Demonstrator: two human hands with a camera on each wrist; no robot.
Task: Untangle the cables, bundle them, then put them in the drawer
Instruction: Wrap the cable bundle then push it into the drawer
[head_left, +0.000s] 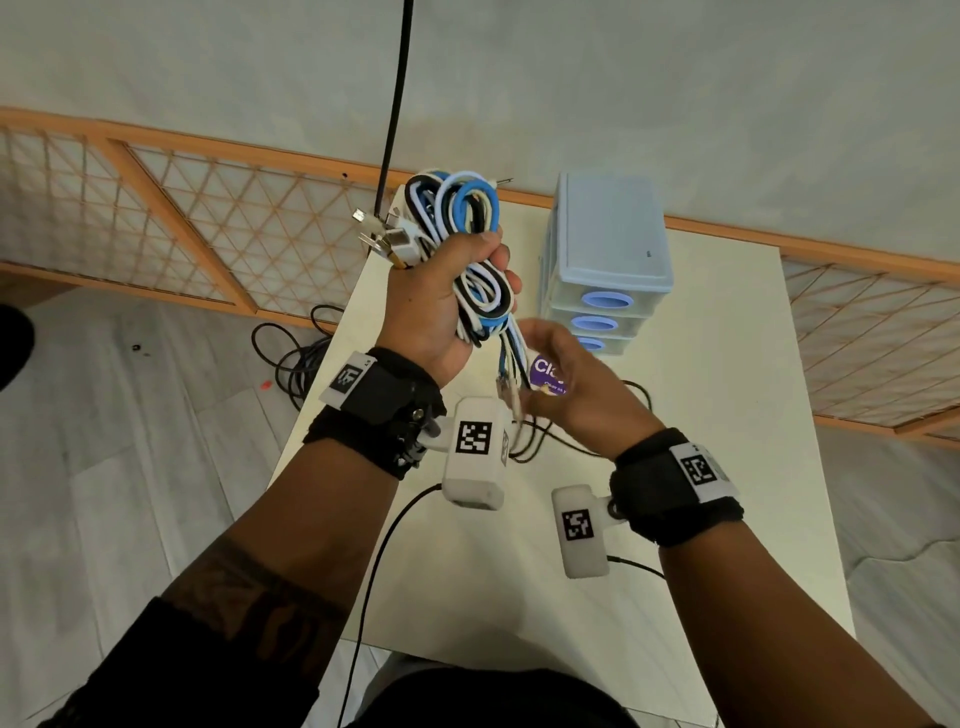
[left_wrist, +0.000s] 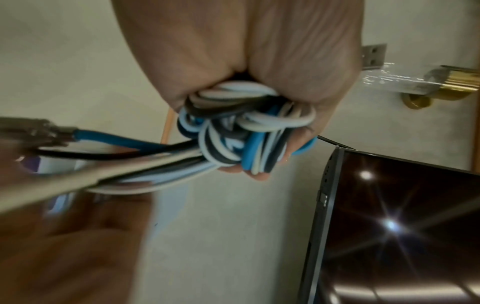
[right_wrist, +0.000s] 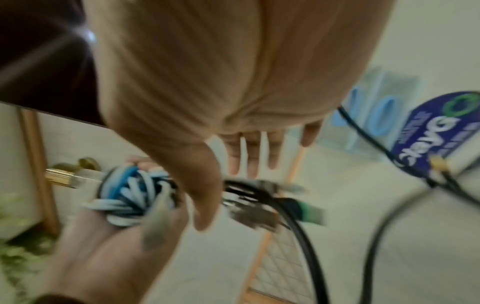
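the left hand (head_left: 441, 306) grips the cable bundle (head_left: 457, 218) upright, loose ends (head_left: 511, 374) hanging toward the nearer, open-fingered right hand (head_left: 571, 384), drawer unit (head_left: 608, 260) behind.

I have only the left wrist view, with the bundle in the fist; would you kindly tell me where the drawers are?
Observer: The drawer unit stands on the table, just beyond the right hand.
Operator: Thank you. Is any drawer open?
Observer: No, in the head view all three fronts look pushed in.
Operator: And the right hand, which is a blur for me?
Observer: Its fingers are straight and grip nothing. They are at the loose ends hanging below the bundle, but I cannot tell whether they touch them.
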